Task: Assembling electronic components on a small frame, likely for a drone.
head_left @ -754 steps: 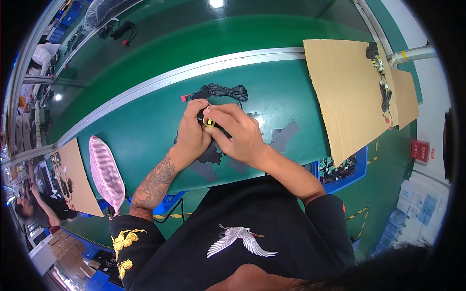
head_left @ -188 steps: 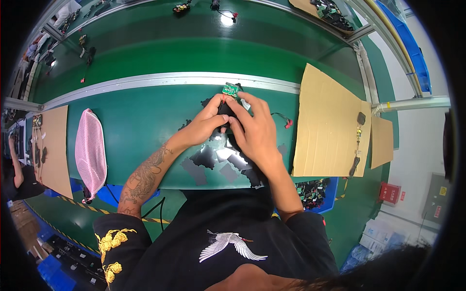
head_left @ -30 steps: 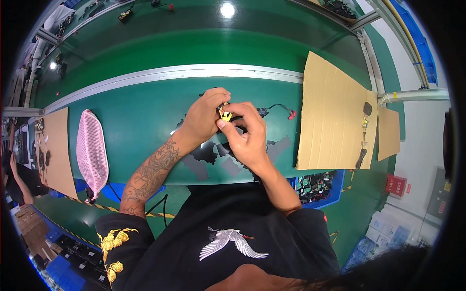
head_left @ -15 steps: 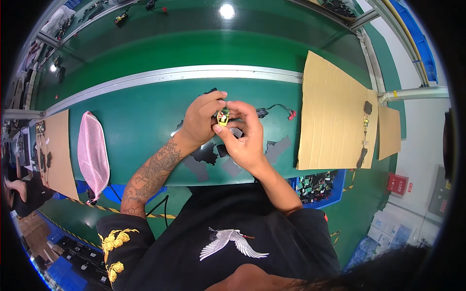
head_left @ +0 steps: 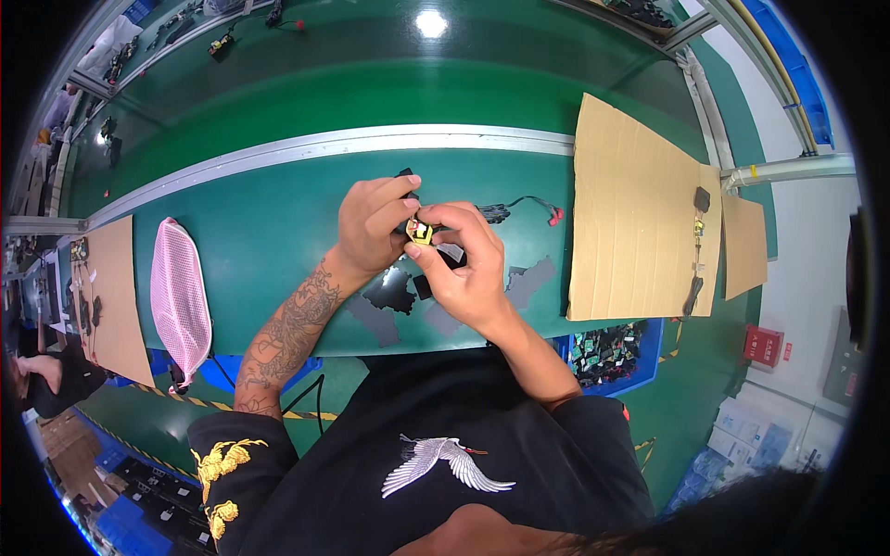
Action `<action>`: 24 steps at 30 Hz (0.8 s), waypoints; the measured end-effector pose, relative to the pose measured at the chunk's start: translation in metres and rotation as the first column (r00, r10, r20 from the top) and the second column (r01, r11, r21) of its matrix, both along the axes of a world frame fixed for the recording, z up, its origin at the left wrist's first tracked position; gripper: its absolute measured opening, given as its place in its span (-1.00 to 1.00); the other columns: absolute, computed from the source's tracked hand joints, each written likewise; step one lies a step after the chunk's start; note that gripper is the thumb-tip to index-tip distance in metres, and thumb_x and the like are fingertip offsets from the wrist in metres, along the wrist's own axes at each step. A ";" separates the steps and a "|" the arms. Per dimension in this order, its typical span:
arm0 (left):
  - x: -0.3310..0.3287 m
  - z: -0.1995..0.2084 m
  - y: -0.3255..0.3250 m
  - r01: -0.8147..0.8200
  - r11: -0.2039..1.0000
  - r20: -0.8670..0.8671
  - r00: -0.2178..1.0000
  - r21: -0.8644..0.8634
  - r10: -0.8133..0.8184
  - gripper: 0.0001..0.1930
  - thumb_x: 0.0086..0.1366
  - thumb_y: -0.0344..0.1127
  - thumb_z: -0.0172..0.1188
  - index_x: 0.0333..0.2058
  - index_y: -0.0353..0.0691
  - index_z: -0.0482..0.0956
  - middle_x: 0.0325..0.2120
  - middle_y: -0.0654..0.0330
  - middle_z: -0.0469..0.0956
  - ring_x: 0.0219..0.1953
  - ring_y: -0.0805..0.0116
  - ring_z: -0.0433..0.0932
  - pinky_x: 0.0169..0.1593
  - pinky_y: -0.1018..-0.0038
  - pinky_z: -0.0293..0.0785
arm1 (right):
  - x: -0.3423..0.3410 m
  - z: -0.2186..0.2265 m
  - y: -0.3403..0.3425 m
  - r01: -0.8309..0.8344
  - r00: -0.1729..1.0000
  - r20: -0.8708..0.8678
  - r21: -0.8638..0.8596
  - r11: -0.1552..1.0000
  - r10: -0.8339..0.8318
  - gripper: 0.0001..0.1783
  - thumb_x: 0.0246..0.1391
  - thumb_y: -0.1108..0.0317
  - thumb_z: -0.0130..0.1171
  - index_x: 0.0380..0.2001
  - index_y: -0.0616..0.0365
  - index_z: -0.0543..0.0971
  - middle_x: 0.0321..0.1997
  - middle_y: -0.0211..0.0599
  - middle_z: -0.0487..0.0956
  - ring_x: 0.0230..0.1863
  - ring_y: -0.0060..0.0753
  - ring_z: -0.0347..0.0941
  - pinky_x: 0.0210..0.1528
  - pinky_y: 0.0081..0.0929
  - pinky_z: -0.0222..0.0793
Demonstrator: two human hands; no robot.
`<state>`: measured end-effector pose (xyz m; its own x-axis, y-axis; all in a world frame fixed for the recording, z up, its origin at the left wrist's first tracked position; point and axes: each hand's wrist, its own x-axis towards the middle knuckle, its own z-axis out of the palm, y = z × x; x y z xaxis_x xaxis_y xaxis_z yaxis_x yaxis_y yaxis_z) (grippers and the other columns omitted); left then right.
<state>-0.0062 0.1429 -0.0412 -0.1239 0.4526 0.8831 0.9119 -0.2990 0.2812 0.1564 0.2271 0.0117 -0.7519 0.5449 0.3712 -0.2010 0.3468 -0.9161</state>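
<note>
Near the middle of the bench, my left hand (head_left: 369, 222) and my right hand (head_left: 471, 273) are brought together around a small yellow electronic part (head_left: 419, 231). My right thumb and forefinger pinch it, and bits of white and red show inside its yellow outline. Curled fingers of my left hand hold a black piece (head_left: 406, 174), whose end sticks out above them; most of it is hidden. Beneath the hands lie a glossy black sheet piece (head_left: 391, 291) and several matte grey cut pieces (head_left: 375, 320). Behind my right hand rests a black cable with red connectors (head_left: 556, 216).
A pink mesh pouch (head_left: 181, 301) lies on the left of the green bench. Cardboard sheets (head_left: 630, 222) stand at both sides, the right one carrying a cabled assembly (head_left: 699, 232). A blue bin (head_left: 642, 371) of circuit boards sits below the bench's right edge. A metal rail (head_left: 371, 139) runs behind.
My left hand has shifted slightly left. The yellow part has turned a little between the fingers and moved slightly left and up. Both hands keep their grip.
</note>
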 end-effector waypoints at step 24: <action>0.032 -0.011 0.003 -0.037 0.998 0.353 0.935 0.041 0.020 -0.44 0.15 -0.69 0.32 0.08 -0.15 0.33 -0.03 -0.03 0.59 -0.11 0.01 0.63 -0.11 0.21 0.53 | -0.006 0.006 -0.001 0.294 0.951 -0.124 0.638 0.712 -0.282 -0.59 -0.12 0.63 0.47 -0.12 0.17 0.71 -0.08 -0.13 0.70 -0.18 -0.07 0.65 -0.20 -0.29 0.59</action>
<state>0.0258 0.1464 -0.0519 -0.4431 0.4040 0.8003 0.7653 -0.2944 0.5724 0.1500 0.2259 0.0181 -0.5890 0.3612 0.7229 -0.0049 0.8929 -0.4502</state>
